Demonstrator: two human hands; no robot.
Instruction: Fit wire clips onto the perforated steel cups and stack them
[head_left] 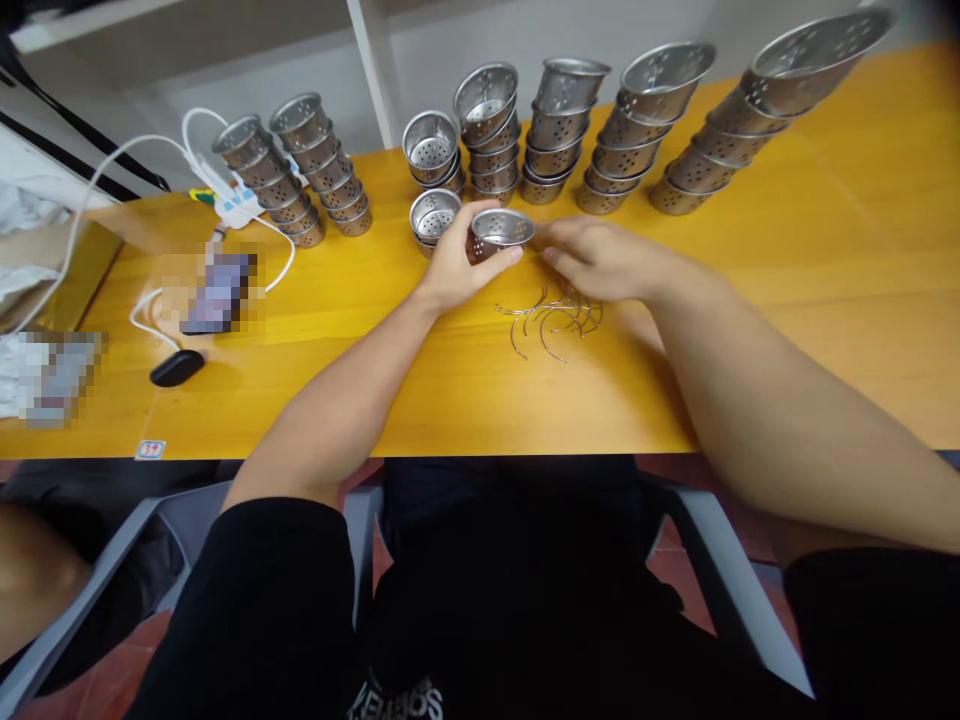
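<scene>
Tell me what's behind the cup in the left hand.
Behind the cup, stacks of perforated cups stand on the table. Whatever the cup and left hand cover can't be seen.

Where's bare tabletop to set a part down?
Widest: tabletop right of the right forearm. Also between the black oval item and left forearm, and the front strip between both forearms, nearer than the curved wires. Crowded: much of the back, lined with cup stacks, and around the left hand and right hand.

On the table [420,410], stacked cups [555,130] stand behind the wires [543,320], with a power strip [238,208] farther left.
</scene>
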